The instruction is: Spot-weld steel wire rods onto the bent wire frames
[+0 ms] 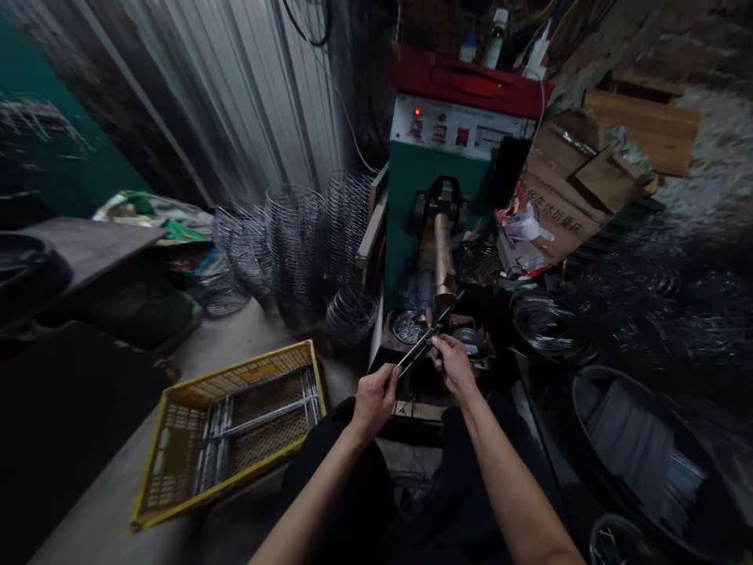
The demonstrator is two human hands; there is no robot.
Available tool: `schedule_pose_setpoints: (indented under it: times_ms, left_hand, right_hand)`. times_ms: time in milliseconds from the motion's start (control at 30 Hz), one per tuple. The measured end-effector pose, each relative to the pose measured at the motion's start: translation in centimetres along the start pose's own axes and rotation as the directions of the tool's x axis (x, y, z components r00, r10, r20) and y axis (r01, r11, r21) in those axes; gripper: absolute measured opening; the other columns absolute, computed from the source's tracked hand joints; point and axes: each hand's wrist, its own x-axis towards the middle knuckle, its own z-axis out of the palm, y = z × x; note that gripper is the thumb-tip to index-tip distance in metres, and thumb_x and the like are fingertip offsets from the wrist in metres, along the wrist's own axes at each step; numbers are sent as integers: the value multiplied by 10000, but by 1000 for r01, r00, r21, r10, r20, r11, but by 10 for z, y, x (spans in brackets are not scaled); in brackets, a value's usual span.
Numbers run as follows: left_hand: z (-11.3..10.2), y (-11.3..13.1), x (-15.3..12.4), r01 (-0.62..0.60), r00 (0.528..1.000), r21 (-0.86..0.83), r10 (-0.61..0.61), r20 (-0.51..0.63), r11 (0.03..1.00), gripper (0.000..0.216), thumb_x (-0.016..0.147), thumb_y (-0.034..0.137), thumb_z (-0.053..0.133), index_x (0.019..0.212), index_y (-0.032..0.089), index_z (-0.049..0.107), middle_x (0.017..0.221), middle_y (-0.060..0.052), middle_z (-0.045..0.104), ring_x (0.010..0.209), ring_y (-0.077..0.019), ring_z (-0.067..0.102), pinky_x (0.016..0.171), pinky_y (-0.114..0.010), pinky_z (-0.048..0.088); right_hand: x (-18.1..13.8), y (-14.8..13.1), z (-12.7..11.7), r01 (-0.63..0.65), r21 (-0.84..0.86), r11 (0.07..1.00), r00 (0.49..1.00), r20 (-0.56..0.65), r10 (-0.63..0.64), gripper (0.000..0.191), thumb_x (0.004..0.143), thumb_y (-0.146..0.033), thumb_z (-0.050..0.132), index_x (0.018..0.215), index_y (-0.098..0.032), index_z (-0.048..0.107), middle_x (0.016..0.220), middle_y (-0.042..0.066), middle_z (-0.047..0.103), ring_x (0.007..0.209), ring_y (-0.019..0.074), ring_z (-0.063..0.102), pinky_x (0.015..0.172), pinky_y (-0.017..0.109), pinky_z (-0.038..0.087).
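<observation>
My left hand is closed round the near end of a thin metal rod. The rod slants up to the right, toward the copper-coloured arm of a green and red machine. My right hand pinches the rod's far end just under that arm's tip. Both hands sit close together in front of the machine, above my dark-clothed lap.
A yellow plastic crate holding several metal rods lies on the floor at the left. Stacks of wire rings stand left of the machine. Dark tubs with wire parts sit at the right, cardboard boxes behind them.
</observation>
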Motion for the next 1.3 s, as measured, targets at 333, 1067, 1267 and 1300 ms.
schedule_pose_setpoints:
  times_ms: [333, 1067, 1267, 1300]
  left_hand:
    - [3, -3, 2, -9, 1000, -7, 9, 1, 1000, 324, 979, 340, 401, 749, 181, 564, 602, 15, 541, 536, -104, 512, 557, -214, 339]
    - [11, 11, 27, -8, 999, -58, 11, 44, 998, 346, 960, 347, 401, 679, 179, 515, 564, 34, 437, 519, -95, 410, 533, -216, 302]
    - [17, 6, 33, -6, 999, -64, 9, 52, 998, 354, 961, 343, 401, 666, 178, 506, 561, 35, 436, 522, -94, 420, 539, -212, 307]
    - [17, 6, 32, -14, 998, -61, 17, 56, 998, 350, 962, 338, 403, 674, 176, 519, 565, 34, 447, 522, -92, 426, 544, -213, 311]
  right_hand:
    - [2, -2, 0, -22, 2, 1000, 1000, -15, 22, 313, 631, -397, 755, 667, -170, 543, 498, -67, 469, 367, 27, 353, 335, 141, 219]
    - [16, -9, -18, 21, 12, 1000, 1000, 9, -22, 393, 629, -492, 766, 703, -178, 541, 481, -88, 431, 344, 24, 319, 338, 154, 191]
    - [21, -14, -18, 19, -28, 999, 1000, 14, -19, 406, 630, -513, 742, 683, -187, 507, 479, -98, 405, 341, 25, 303, 338, 164, 186]
    - [22, -14, -18, 18, -35, 999, 1000, 15, -17, 402, 634, -514, 738, 682, -187, 509, 478, -99, 401, 342, 26, 303, 338, 164, 188]
